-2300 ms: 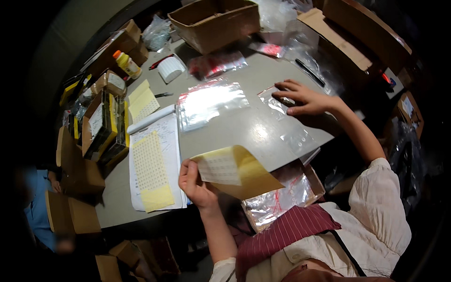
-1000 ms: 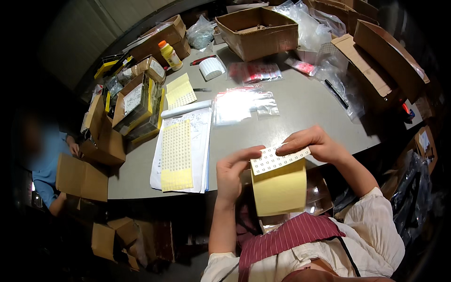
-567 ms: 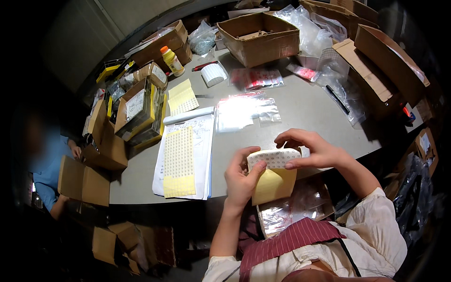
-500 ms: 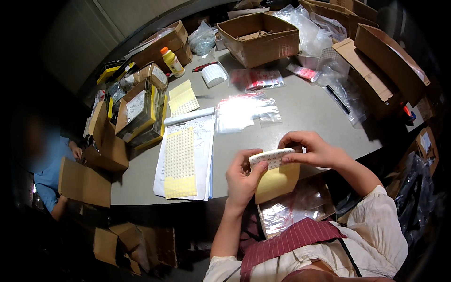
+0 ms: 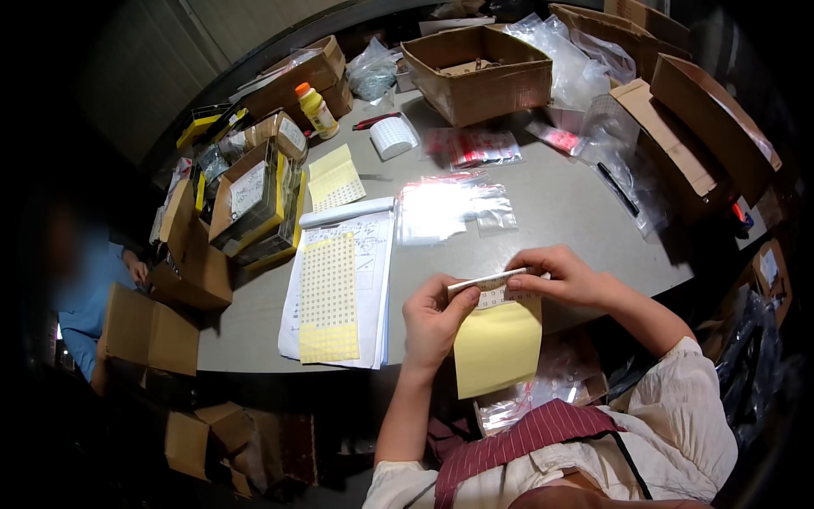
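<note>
Both my hands hold a yellow-backed sheet of small white printed stickers (image 5: 498, 343) just over the table's near edge. Its upper part is folded over, and the yellow backing hangs down below. My left hand (image 5: 431, 318) pinches the left end of the fold between thumb and fingers. At the right end, my right hand (image 5: 555, 278) grips the fold with thumb below and fingers behind. Under the hanging sheet, an open box of clear plastic bags (image 5: 555, 386) is partly hidden. Left of my hands, another sticker sheet (image 5: 329, 293) lies on a stack of papers (image 5: 292, 318).
Clear zip bags (image 5: 441, 212) lie mid-table, with red-printed bags (image 5: 475, 148) behind. A black marker (image 5: 619, 188) rests at the right. Cardboard boxes (image 5: 479, 89) line the back. A yellow bottle (image 5: 317, 112) stands back left. A person in blue (image 5: 89, 280) is at the far left.
The sheet's yellow backing now hangs lower and flatter, and its folded top is tipped, showing less of the printed face. Both hands keep hold of it. The view has shifted slightly.
</note>
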